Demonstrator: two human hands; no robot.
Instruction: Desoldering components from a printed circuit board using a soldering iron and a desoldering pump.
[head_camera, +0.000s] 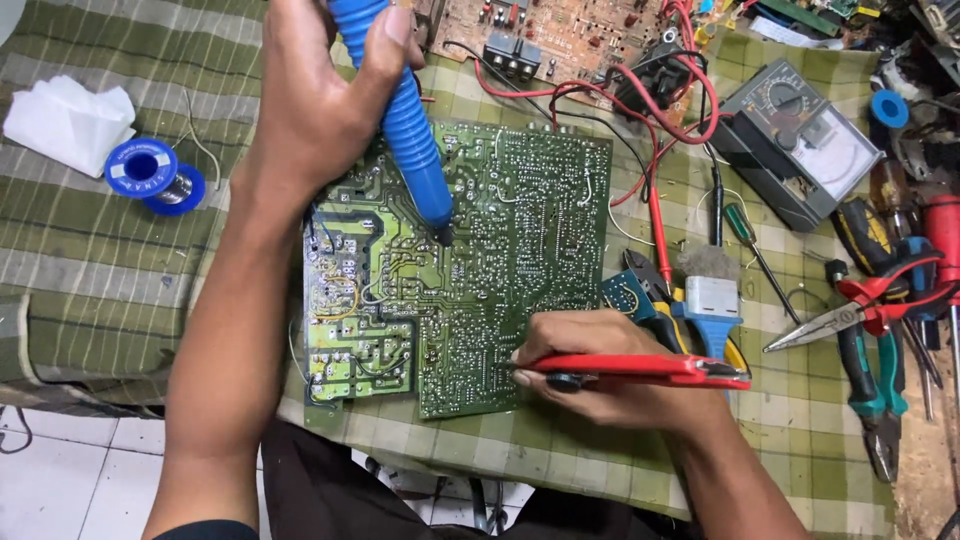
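Left hand (320, 100) gripping blue soldering iron (405, 120), tip down on green circuit board (500, 260); right hand (600, 365) clutching red tool (640, 368) at board's lower right edge.

Bare forearms, no rings or watch, L hand (310, 110), R hand (600, 365), dark sleeve edge at L elbow

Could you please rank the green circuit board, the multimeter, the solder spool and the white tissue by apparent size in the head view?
1. Green circuit board
2. Multimeter
3. White tissue
4. Solder spool; it looks close to the tissue in size, so that order is unsure.
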